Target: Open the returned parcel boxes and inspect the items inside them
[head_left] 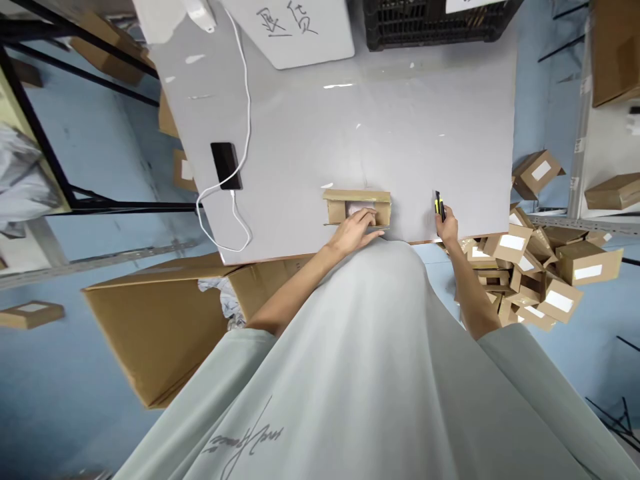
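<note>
Left hand (pixel 356 229) on box (pixel 336 212); right hand (pixel 448 227) holds knife (pixel 439 206).

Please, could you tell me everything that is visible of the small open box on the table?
The small box is brown, apparently cardboard, its top open and its flaps parted. It lies on the table, near the edge closest to the person. The left hand reaches over its near side; something pale, unclear, shows inside.
</note>
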